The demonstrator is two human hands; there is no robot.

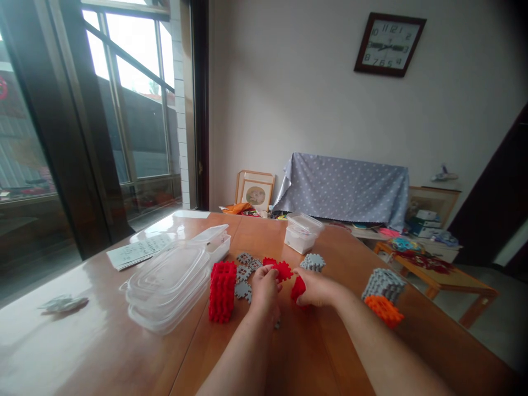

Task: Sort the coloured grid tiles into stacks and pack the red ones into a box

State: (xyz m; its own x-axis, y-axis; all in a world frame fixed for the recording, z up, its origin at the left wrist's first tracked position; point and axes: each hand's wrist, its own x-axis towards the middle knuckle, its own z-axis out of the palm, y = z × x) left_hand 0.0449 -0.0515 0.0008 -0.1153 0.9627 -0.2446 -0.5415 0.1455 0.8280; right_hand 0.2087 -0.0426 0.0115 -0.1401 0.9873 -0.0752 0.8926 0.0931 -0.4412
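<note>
My left hand is closed at the near edge of some red toothed plastic tiles, its fingers gripping them. To its right my right hand is wrapped round a red piece of the same sort, only partly visible under the fingers. Left of my hands stands a tall stack of red tiles with square holes. Loose grey tiles lie between that stack and my left hand. Behind my right hand sits a small grey stack.
Lidded clear plastic containers and a paper sheet lie on the left. A small clear box stands at the back. Orange tiles and a grey stack sit at the right table edge. A small plastic packet is far left.
</note>
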